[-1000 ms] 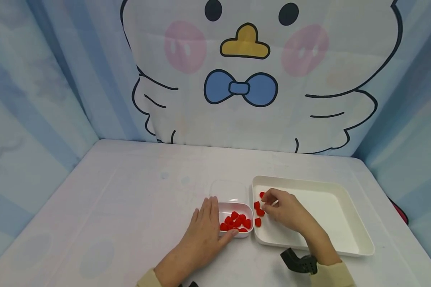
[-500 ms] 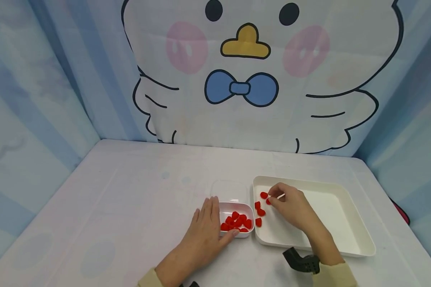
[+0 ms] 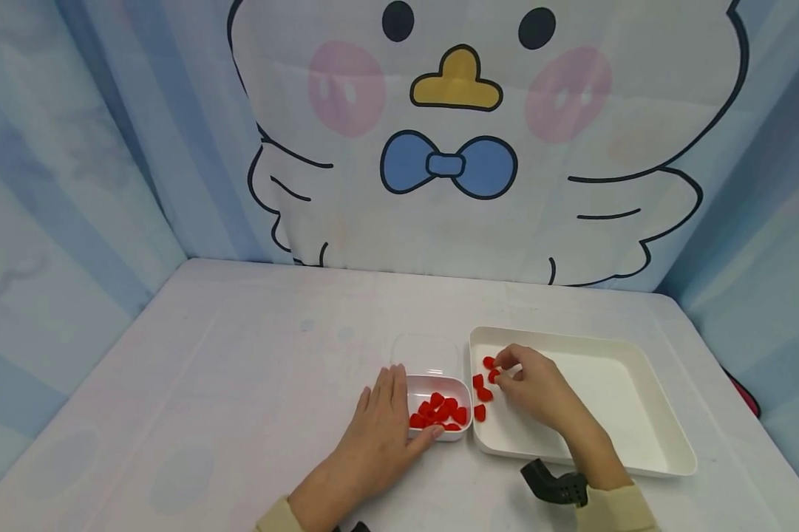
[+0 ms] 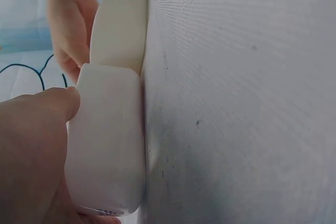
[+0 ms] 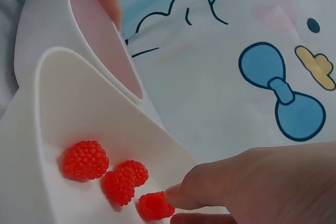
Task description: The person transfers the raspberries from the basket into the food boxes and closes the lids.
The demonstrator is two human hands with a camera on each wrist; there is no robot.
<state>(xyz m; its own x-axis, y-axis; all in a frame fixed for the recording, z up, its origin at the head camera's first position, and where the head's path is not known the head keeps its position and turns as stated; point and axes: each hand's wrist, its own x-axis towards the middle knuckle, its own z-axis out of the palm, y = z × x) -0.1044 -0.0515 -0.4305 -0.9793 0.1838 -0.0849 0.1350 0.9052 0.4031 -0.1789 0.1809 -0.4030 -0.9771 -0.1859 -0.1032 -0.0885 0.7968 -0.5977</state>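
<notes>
Several red raspberries (image 3: 442, 411) lie in a small white box (image 3: 431, 435) with a clear raised lid (image 3: 426, 355). My left hand (image 3: 375, 436) rests against the box, its straight fingers along the left side and the thumb on the near rim. To the right, a white tray (image 3: 612, 399) bears more raspberries near its left wall. Over that end, my right hand (image 3: 539, 388) pinches one raspberry (image 5: 156, 206) with thumb and index finger, low over the tray floor. Beside it in the right wrist view are other raspberries (image 5: 85, 160).
The tray's left wall stands right beside the box. A white cloth-covered table (image 3: 239, 384) spreads out to the left. Behind it hangs a curtain (image 3: 439, 229) with a cartoon figure, and blue curtains (image 3: 758, 222) close both sides. A dark wrist strap (image 3: 555, 484) sits at the right cuff.
My right hand has shifted slightly away and right, then a little back left, with a raspberry coming into view at its fingertips. The left hand and box have stayed put.
</notes>
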